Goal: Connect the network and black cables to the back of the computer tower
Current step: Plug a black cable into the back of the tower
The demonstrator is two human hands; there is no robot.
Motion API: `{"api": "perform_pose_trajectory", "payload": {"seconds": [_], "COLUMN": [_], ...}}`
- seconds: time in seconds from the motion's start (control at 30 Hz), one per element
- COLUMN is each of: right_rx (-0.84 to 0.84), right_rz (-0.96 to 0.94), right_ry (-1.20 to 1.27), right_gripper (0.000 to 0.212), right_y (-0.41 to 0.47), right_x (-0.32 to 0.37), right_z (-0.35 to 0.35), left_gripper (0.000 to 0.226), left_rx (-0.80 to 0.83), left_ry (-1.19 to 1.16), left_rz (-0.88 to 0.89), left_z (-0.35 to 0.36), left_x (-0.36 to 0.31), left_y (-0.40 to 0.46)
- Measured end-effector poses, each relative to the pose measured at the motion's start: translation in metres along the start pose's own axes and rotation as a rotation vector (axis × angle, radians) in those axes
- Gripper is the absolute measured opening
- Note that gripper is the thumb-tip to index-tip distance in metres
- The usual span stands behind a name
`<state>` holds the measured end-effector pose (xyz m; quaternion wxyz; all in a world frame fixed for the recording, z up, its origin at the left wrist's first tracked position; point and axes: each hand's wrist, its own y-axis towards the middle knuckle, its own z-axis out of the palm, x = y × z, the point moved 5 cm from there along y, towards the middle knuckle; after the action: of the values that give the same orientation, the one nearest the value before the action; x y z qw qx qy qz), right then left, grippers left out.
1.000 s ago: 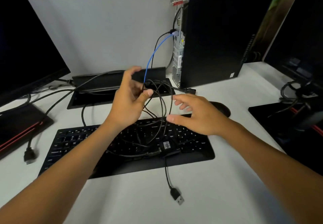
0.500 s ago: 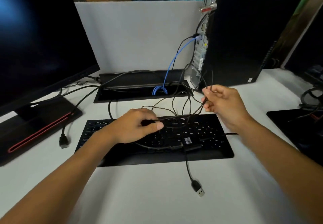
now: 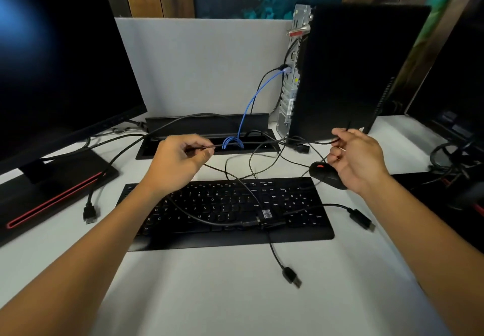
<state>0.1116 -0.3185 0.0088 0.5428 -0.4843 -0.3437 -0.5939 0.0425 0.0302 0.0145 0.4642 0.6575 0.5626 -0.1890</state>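
While your left hand (image 3: 180, 160) is pinched shut on a thin black cable (image 3: 264, 143) above the far edge of the keyboard (image 3: 225, 212), your right hand (image 3: 353, 160) is closed on the same cable further along, just in front of the computer tower (image 3: 361, 71), so the stretch between your hands runs nearly level over the desk's cable trough (image 3: 204, 149). Your two hands are well apart, one on each side of the tangle of black leads that loops down onto the keyboard. That tower stands upright toward the far right of the desk (image 3: 209, 296), its metal back panel facing left, and the blue network cable (image 3: 251, 105) is already plugged in there, dropping in a curve to a coil in the trough. A black lead sits in the panel just beside the blue plug. Under your right hand lies the mouse (image 3: 326, 174), touching the desk near the keyboard's far right corner. Loose plugs lie free: a USB plug (image 3: 292, 276) near the front edge of the desk, another connector (image 3: 362, 220) right of the keyboard, and one (image 3: 89, 213) beside the monitor stand (image 3: 52, 191) at the left.
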Motion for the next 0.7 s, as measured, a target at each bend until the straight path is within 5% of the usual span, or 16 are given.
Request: {"api": "perform_pose_trajectory", "payload": {"seconds": [0.2,0.33,0.43,0.6,0.7], "right_rx": [0.273,0.541,0.639,0.643,0.638], "right_rz": [0.027,-0.136,-0.284,-0.416,-0.472], "right_ry": [-0.015,-0.782,-1.312,-1.511,-1.487], "right_gripper": [0.029,0.019,0.033,0.046,0.03], "right_y": [-0.011,-0.036,-0.054,-0.078,-0.079], "right_x": [0.004,-0.003,-0.024,-0.06,-0.069], "right_z": [0.018,0.036,0.05,0.079,0.09], "left_gripper": [0.036,0.034,0.033,0.029,0.027], "left_rx": [-0.265,-0.262,-0.244,-0.228,-0.252], "left_ry": [-0.176,-0.619,-0.836,-1.116,-1.236], "left_rz": [-0.175,-0.381,-0.454,-0.437,-0.446], "left_z": [-0.02,-0.015,-0.009,-0.002,0.003], "left_x": [-0.012,-0.017,-0.025,-0.05,-0.059], "left_y": [0.007,0.003,0.003,0.003,0.0]}}
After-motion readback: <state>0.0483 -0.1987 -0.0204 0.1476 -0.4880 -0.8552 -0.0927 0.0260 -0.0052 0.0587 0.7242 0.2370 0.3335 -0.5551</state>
